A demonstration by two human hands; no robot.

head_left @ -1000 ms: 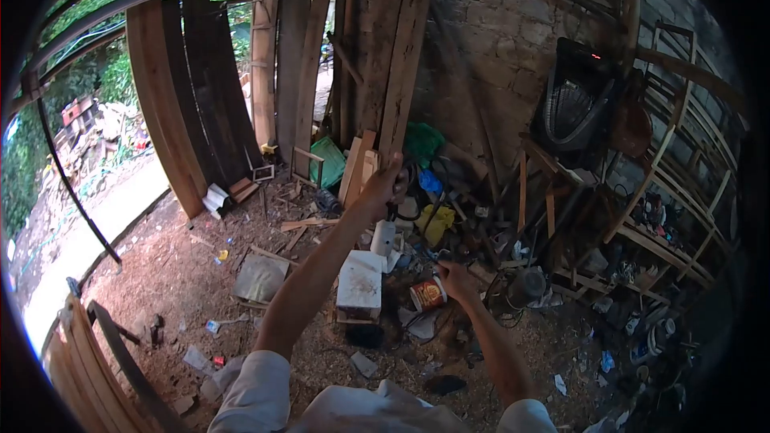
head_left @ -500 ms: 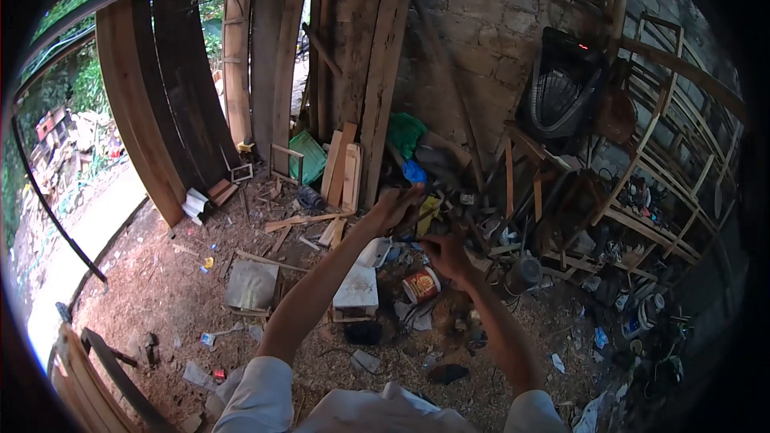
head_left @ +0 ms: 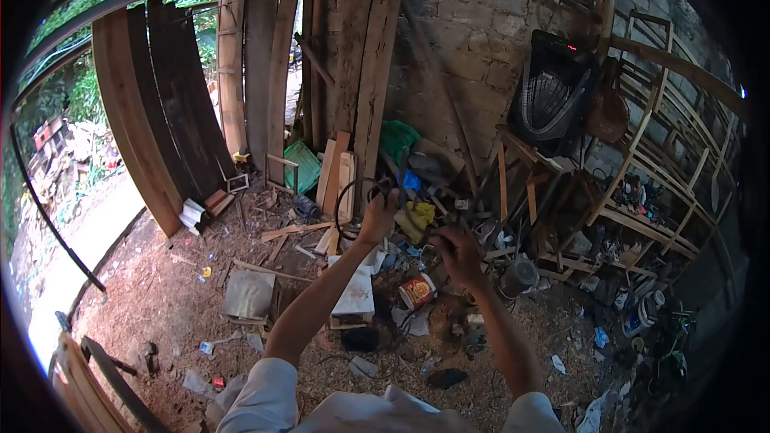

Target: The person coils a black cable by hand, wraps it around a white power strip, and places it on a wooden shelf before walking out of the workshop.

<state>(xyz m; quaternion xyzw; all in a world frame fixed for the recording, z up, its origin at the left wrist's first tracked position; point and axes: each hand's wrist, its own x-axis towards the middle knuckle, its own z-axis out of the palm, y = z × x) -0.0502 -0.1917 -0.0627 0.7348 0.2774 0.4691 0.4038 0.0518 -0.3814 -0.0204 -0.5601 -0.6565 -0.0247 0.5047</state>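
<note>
Out in front of me, my left hand (head_left: 380,215) is closed around a thin dark cable (head_left: 342,207), and a loop of it hangs out to the left of the wrist. Lower and to the right, my right hand (head_left: 457,255) has its fingers curled in a pinch. A dark strand seems to run between the two hands, so the right appears to grip the same cable, though its fingertips are partly hidden. Behind the hands lies a yellow bag or cloth (head_left: 415,220). Below them a red and white tub (head_left: 418,291) rests tilted on the ground.
A white box-like block (head_left: 353,295) stands below my left forearm. Tall planks (head_left: 136,112) lean at the left. A black speaker (head_left: 553,84) stands by the brick wall (head_left: 481,40), beside a wooden frame rack (head_left: 650,152). Scraps and wood shavings cover the floor.
The dark cable loop now shows beside my left hand, which has turned upright and dropped slightly. My right hand stays low on the right, almost in place.
</note>
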